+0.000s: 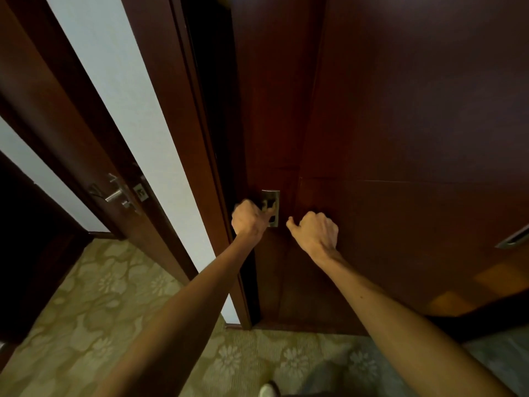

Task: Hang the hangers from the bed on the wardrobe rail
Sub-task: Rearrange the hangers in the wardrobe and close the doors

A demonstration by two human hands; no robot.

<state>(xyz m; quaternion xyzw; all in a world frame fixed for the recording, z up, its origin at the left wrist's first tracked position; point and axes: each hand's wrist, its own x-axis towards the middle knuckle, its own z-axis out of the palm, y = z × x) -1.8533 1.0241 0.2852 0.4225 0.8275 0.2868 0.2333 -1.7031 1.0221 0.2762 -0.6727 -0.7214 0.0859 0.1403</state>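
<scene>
At wardrobe door (pixel 400 110) | left grip (pixel 249 220) curled on recessed handle (pixel 272 206)

Pale floral carpet (pixel 94 305) underfoot. At left, a dark wooden room door (pixel 65 130) with a silver lever handle (pixel 116 191) and a latch plate (pixel 140 192) on its edge. Beside it, a strip of white wall (pixel 123 90). At the bottom edge, a white shoe tip (pixel 267 390).
</scene>
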